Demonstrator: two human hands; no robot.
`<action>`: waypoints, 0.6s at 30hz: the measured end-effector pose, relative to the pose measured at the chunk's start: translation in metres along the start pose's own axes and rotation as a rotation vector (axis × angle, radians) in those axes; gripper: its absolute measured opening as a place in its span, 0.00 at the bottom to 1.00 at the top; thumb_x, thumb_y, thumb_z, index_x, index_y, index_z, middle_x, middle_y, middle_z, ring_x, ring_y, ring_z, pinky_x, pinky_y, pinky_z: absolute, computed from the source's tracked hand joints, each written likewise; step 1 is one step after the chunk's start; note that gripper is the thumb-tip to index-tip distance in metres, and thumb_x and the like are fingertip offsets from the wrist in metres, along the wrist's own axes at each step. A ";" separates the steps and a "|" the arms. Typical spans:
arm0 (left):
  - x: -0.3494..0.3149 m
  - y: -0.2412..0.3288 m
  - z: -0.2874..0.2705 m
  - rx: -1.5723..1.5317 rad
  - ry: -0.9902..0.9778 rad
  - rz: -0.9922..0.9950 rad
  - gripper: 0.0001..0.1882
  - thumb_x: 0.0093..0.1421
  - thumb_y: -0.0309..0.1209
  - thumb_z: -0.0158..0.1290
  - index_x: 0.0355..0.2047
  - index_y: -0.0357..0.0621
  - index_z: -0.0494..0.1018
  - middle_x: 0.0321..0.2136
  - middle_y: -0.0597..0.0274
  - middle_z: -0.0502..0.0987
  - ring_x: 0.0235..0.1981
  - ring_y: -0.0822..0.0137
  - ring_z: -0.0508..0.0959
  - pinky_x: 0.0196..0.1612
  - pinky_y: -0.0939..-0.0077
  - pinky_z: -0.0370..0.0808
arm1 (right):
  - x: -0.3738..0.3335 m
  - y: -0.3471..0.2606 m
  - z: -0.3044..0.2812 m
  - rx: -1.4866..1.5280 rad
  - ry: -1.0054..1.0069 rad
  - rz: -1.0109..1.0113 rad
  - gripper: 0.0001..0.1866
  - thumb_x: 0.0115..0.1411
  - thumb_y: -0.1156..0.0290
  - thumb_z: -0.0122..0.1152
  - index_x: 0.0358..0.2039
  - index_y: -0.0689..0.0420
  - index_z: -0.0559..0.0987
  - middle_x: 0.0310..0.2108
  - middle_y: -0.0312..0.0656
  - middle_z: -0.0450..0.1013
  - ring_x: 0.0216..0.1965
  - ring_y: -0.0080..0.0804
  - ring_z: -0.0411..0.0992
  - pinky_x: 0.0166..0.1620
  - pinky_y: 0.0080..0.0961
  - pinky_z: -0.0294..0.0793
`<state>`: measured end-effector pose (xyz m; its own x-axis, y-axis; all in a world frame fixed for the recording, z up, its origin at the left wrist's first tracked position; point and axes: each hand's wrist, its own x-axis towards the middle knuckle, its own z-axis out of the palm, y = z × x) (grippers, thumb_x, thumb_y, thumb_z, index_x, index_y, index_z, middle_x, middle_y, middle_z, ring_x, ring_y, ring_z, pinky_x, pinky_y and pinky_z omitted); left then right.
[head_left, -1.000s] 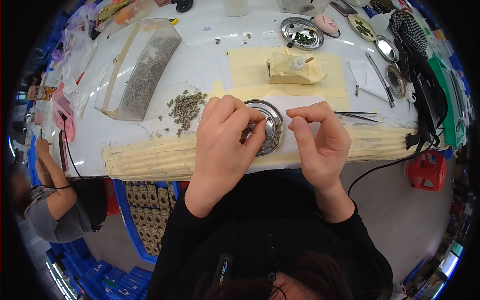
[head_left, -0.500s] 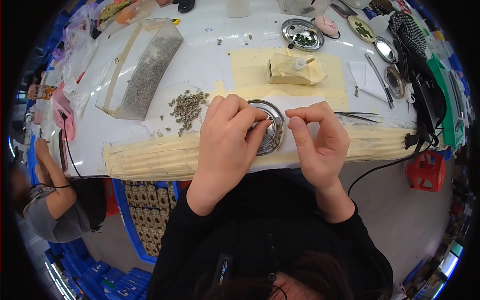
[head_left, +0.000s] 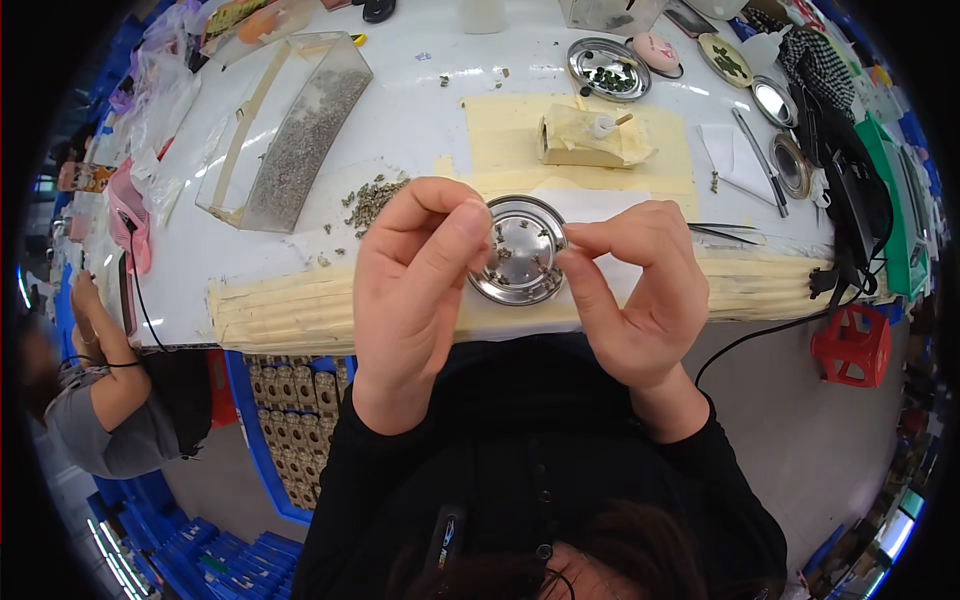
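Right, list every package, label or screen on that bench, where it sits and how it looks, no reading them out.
Clear plastic box: far left of the bench, long, open-topped, grey bits inside.
Taped block: beyond the round metal dish, boxy, wrapped in cream tape.
Plastic bags: far-left edge, clear and crumpled.
No screen or label can be made out.

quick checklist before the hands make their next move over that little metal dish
1. Round metal dish flat on the table, small parts inside: ok.
2. Left hand pinched beside the dish rim; holding a part: cannot tell.
3. Right hand pinched at the opposite rim; holding a part: cannot tell.
4. Loose parts pile clear of both hands: ok.
5. Tweezers on the table by the right hand: ok.
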<state>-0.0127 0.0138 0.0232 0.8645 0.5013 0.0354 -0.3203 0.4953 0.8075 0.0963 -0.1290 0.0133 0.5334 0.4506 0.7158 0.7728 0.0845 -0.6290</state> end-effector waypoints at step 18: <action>-0.015 -0.023 0.009 0.003 -0.012 0.058 0.10 0.63 0.19 0.59 0.45 0.34 0.77 0.36 0.62 0.81 0.36 0.78 0.78 0.40 0.85 0.74 | 0.001 -0.002 0.006 0.415 -0.058 0.323 0.07 0.55 0.83 0.67 0.34 0.60 0.83 0.32 0.37 0.78 0.34 0.29 0.72 0.39 0.25 0.69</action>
<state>-0.0151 -0.0119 0.0099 0.8491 0.5206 0.0888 -0.3687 0.4640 0.8055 0.0930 -0.1232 0.0134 0.6929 0.5590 0.4554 0.3647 0.2731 -0.8902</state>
